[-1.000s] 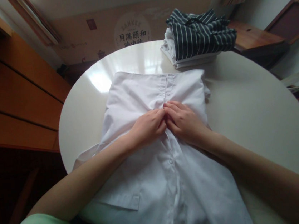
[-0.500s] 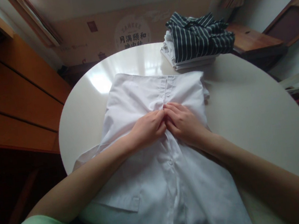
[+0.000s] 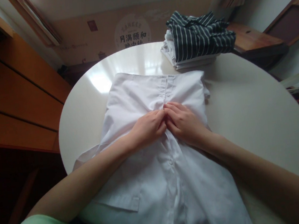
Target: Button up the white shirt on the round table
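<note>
A white button-front garment (image 3: 151,176), which looks like a shirt or lab coat, lies spread on the round table with its front facing up. Its hem end points away from me, and the near part hangs over the table's front edge. My left hand (image 3: 151,124) is closed on the button placket at mid-length. Pressed against it from the other side, my right hand (image 3: 181,121) also pinches the placket. The fingertips meet, hiding the button or cloth between them. A button shows below the hands, and a pocket flap (image 3: 127,202) sits at lower left.
The glossy white table (image 3: 257,114) carries a stack of folded clothes at the back right, topped by a dark striped garment (image 3: 200,36). Beyond it stands a wooden stool or bench (image 3: 257,38). Wooden cabinets (image 3: 13,77) rise at the left. A printed cardboard panel (image 3: 76,34) stands behind.
</note>
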### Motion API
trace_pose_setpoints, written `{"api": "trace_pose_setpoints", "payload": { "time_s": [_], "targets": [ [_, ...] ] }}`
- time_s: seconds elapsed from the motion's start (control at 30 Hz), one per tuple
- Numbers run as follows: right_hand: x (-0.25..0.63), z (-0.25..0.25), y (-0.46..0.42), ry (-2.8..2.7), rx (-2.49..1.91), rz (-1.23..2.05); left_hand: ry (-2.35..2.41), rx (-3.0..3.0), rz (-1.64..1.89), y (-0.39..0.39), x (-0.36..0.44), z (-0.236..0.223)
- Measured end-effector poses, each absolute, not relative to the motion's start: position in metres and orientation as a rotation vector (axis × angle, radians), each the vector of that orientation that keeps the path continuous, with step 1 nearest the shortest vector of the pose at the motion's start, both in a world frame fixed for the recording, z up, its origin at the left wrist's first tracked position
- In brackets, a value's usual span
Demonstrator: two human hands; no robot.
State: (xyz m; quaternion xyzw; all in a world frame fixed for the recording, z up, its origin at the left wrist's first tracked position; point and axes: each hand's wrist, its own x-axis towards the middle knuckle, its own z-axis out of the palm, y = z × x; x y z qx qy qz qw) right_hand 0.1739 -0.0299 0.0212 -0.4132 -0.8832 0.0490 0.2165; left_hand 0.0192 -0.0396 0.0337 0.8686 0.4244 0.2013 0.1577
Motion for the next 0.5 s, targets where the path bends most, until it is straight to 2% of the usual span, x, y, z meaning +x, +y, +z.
{"api": "trace_pose_setpoints", "payload": {
  "time_s": [0.5],
  "targets": [
    [0.1736,0.0205,-0.0295,-2.457,-1.147,0.138,1.234,2.500,0.570,-0.0399,0.0196,0.0332]
  ]
}}
